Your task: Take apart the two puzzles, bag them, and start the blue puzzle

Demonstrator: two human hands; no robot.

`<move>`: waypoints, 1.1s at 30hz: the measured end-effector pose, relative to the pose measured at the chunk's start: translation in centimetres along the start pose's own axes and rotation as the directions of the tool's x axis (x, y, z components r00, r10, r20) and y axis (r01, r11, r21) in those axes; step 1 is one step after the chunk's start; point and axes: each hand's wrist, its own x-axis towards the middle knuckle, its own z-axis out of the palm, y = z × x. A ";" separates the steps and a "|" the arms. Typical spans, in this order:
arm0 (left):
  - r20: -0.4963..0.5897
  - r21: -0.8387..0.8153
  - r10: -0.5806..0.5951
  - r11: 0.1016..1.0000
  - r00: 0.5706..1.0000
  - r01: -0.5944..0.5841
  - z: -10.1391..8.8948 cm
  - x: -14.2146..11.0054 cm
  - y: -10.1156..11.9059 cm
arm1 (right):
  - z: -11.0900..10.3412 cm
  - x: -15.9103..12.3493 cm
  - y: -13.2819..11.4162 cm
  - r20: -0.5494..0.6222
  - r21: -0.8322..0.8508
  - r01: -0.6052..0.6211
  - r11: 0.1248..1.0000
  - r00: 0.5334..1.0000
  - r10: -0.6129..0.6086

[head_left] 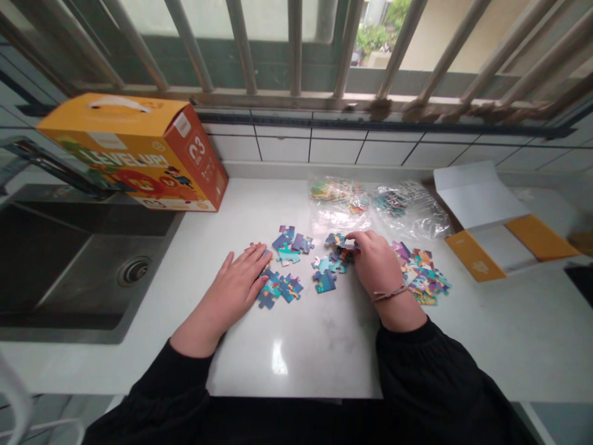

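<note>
My left hand [238,276] lies flat with its fingers stretched out. Its fingertips rest on jigsaw puzzle pieces at the edge of a blue and purple cluster [280,287], partly covering them. Above that cluster lie a few more blue, purple and teal pieces [288,254]. Fingers bent together, my right hand [376,262] pinches a puzzle piece [351,245] over a middle group of blue and teal pieces [325,281]. Part of that group is hidden beneath the hand. Right of my wrist sits a heap of multicoloured puzzle pieces [424,276].
Two clear plastic bags [340,201] of puzzle pieces lie at the back of the white counter [315,364]. An orange box [134,154] with a handle stands beside the dark sink [115,327]. An opened orange-and-white box [479,256] lies on the right. Window bars [295,49] run behind.
</note>
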 end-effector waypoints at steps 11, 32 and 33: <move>-0.018 0.118 -0.305 0.945 0.952 0.305 -0.2 0.2 -0.9 | -1.0 -1.6 0.9 -0.024 -0.053 -0.008 0.999 1.000 0.007; -0.038 -0.022 0.152 0.988 0.988 -0.153 0.1 1.9 2.4 | 1.6 -1.4 -8.6 0.139 0.030 0.223 0.974 0.964 -0.225; -0.041 -0.037 0.174 0.984 0.984 -0.175 0.1 2.0 2.6 | 1.5 -1.4 -8.9 0.156 0.062 0.280 0.958 0.945 -0.286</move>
